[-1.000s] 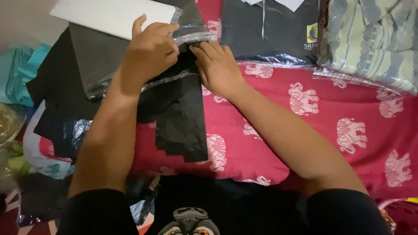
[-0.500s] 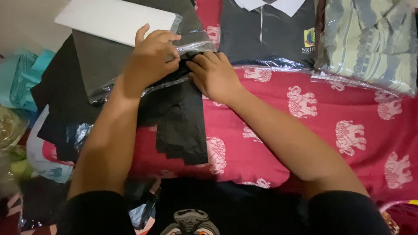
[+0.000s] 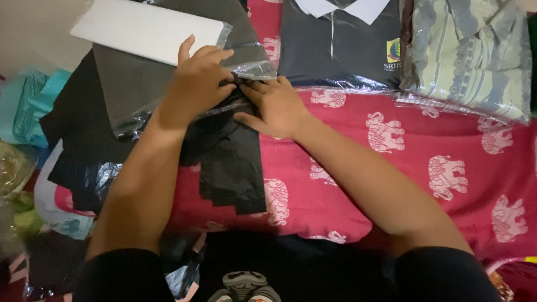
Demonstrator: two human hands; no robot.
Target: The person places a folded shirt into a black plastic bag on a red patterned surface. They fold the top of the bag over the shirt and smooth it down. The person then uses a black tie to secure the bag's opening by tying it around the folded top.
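You are working the open end of a clear plastic bag (image 3: pixel 184 84) that is lying on the left half of the red cloth (image 3: pixel 425 168), with a folded dark grey garment (image 3: pixel 140 78) inside it and a white card (image 3: pixel 145 31) showing at its far end. Your left hand (image 3: pixel 198 84) is pressing down on the bag with fingers curled over the crinkled edge, gripping the film, while your right hand (image 3: pixel 274 106) is lying flatter just beside it, fingertips pinching the same edge where the two hands are meeting. To do this well, you are better off holding the film taut between both hands and smoothing the flap flat against the garment, since this thin plastic is slippery, wrinkles easily and catches the light in creases. Under the bag, several black plastic sheets (image 3: pixel 229 168) are spreading loosely toward you, matte and limp with ragged corners, so try not to snag one along with the flap. Farther out, a dark polo shirt (image 3: pixel 335 50) with a white collar is lying packed in glossy wrap, and beside it a pale patterned shirt (image 3: pixel 470 56) is wrapped likewise. The cloth beneath is soft, printed with pale elephants. At the left edge, teal fabric (image 3: pixel 25 106) is bunching up.
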